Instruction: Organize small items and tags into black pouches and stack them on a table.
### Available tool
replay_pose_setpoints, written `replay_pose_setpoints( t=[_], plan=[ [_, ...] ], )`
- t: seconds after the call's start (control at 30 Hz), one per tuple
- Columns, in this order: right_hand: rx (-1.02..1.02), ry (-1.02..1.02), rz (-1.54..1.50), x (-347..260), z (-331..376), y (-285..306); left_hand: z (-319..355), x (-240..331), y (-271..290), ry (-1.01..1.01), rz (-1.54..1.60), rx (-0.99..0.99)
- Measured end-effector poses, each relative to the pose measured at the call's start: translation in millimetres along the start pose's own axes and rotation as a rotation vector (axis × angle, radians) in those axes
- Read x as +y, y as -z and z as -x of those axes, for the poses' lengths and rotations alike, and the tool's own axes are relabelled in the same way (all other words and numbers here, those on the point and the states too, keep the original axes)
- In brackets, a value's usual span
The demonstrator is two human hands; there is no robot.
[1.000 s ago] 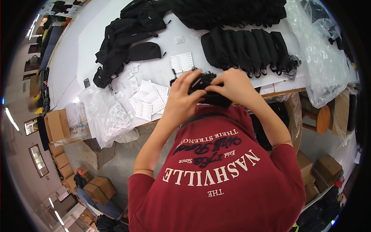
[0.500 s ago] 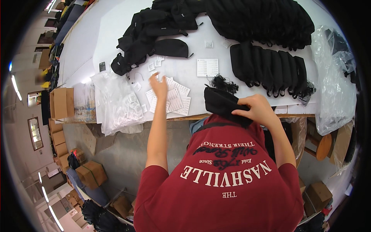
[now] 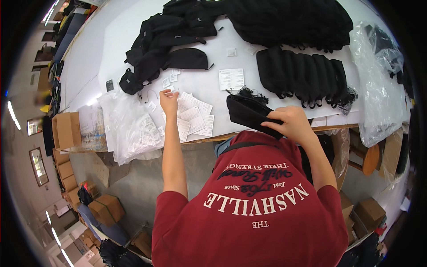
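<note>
My right hand (image 3: 290,123) grips the edge of a black fabric pouch (image 3: 247,112) above the table's front edge, thumb and fingers closed on it. The pouch is tilted and its mouth gapes a little. To the left, my left hand (image 3: 169,102) is over the table with its fingertips pinched at a small white packet (image 3: 172,89), partly hidden by the fingers. More small white packets (image 3: 166,82) lie just beyond them. Printed white sheets (image 3: 192,119) are spread beside that hand, and another printed sheet (image 3: 231,79) lies farther right. Behind the held pouch sits a tangle of black cords (image 3: 253,94).
A row of black pouches (image 3: 302,75) lies at the right, with a large heap (image 3: 289,22) behind. Loose black pouches (image 3: 187,58) are at the far left. Clear plastic bags (image 3: 129,129) overhang the front edge at left and right (image 3: 378,98). A cardboard box (image 3: 66,130) stands left.
My left hand has reached the small white packets and its fingers have closed together. My right hand keeps hold of the pouch. The whole view has shifted slightly.
</note>
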State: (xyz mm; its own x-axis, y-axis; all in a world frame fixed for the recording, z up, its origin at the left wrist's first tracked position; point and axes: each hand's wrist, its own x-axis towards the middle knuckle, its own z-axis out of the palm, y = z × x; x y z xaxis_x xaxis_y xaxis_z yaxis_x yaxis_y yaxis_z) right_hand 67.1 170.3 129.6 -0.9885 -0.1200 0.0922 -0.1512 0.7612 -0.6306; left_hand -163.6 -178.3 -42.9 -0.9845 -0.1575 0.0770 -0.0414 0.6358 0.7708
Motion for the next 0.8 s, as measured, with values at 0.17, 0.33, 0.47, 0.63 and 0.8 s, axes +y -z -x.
replay_pose_setpoints(
  t=[0.17, 0.33, 0.47, 0.63, 0.8],
  plan=[
    [0.056, 0.135, 0.137, 4, -8, -12, 82, 168, 7, -0.107, 0.707, -0.517],
    [0.104, 0.192, 0.172, -1, -12, -7, 117, 211, 16, -0.850, 0.008, -0.667],
    [0.239, 0.151, 0.140, -6, -11, 0, 128, 199, 12, -0.447, 0.354, -0.334],
    [0.455, 0.141, -0.024, -22, -17, -10, 166, 180, -13, 0.392, 1.448, -0.838],
    [0.762, -0.163, -0.649, -38, -11, -23, 174, 218, -7, 0.448, 1.347, -0.656]
  ],
)
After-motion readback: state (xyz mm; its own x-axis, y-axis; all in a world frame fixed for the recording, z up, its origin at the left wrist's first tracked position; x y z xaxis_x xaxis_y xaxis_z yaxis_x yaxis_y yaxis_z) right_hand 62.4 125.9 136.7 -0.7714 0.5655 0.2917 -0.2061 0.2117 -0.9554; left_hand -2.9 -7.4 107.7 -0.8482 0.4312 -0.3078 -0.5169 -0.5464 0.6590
